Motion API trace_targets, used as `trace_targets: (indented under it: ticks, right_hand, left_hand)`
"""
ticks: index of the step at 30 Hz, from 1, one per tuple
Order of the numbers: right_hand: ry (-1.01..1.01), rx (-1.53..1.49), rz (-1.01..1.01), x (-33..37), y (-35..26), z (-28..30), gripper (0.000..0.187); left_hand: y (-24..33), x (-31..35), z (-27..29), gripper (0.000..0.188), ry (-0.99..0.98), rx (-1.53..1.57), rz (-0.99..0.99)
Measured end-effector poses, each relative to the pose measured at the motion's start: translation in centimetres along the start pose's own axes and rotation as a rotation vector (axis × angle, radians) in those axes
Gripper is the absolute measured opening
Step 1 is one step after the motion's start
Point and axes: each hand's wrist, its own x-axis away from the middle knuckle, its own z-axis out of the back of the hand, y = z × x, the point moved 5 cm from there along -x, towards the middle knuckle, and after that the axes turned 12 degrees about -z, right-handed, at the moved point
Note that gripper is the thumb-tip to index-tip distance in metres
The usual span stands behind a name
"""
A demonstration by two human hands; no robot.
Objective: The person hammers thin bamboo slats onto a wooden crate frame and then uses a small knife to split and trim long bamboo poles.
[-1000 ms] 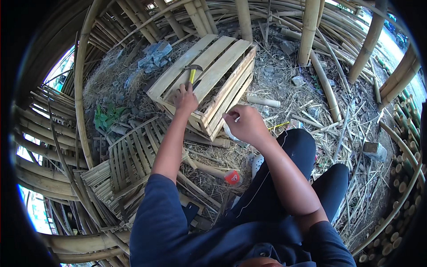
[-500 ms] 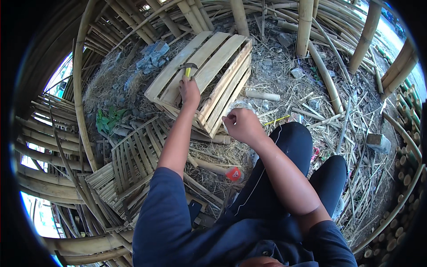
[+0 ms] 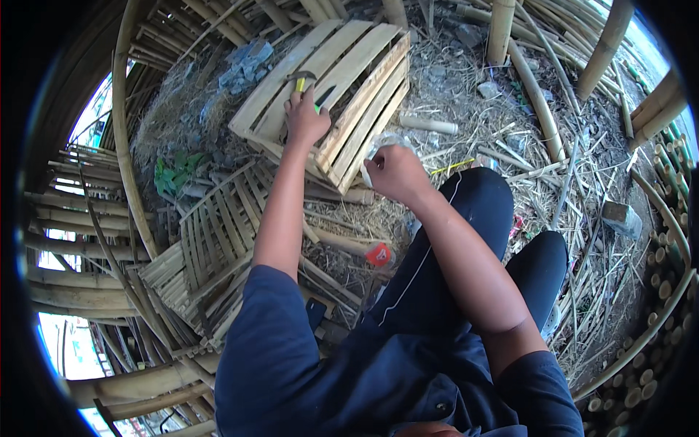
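Observation:
My left hand (image 3: 307,122) lies over the slatted wooden crate (image 3: 331,69), its fingers spread on the slats. Under its fingertips is a hammer (image 3: 300,84) with a dark claw head and a yellow neck; the rest of the handle is hidden by the hand. Next to my thumb lies a dark pointed tool (image 3: 325,97) with a bit of green on it. Beside the crate's near right corner, my right hand (image 3: 397,173) is closed, with its fingers curled. A clear plastic bag (image 3: 387,138) and something whitish show at its edge; what the fingers hold is hidden.
A short bamboo piece (image 3: 428,125) and a yellow strip (image 3: 451,166) lie right of the crate. A red-lidded container (image 3: 378,253) stands near my knee. Bamboo slat panels (image 3: 218,226) are at left, a concrete block (image 3: 621,218) at right. Bamboo posts (image 3: 501,36) stand beyond.
My left hand has loosened from the hammer and spread its fingers; the dark tool with green now shows beside it. My right hand stays closed by the bag. The whole view has shifted slightly.

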Motion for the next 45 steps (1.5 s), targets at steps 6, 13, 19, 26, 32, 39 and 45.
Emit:
trace_targets:
  ticks: [6,13,19,26,32,39,45]
  right_hand:
    - [-0.222,0.067,-0.053,2.7,-1.6,-6.7,0.053]
    - [-0.671,-1.237,-0.051,11.0,-9.7,-12.5,0.082]
    - [-0.632,0.075,0.052,7.6,-6.3,-17.1,0.065]
    - [-0.427,0.941,0.408,8.0,-4.1,-18.6,0.062]
    - [-0.158,1.027,0.4,7.6,-3.4,-17.7,0.054]
    - [0.075,-0.043,0.755,11.9,-8.7,-11.5,0.059]
    - [-0.4,0.164,1.293,18.0,-9.6,-11.4,0.053]
  left_hand:
    - [1.4,12.9,11.0,0.058,-0.083,0.799,0.158]
    - [4.0,26.0,11.5,0.081,0.188,0.487,0.045]
    - [16.2,25.8,16.2,0.081,0.184,0.907,-0.452]
    - [6.6,26.1,11.3,0.068,0.093,0.416,0.028]
    - [16.7,26.5,12.8,0.054,0.078,0.449,-0.751]
    - [-1.1,29.6,-0.1,0.048,0.115,0.799,0.257]
    - [7.4,22.9,1.9,0.043,-0.537,-0.142,-0.114]
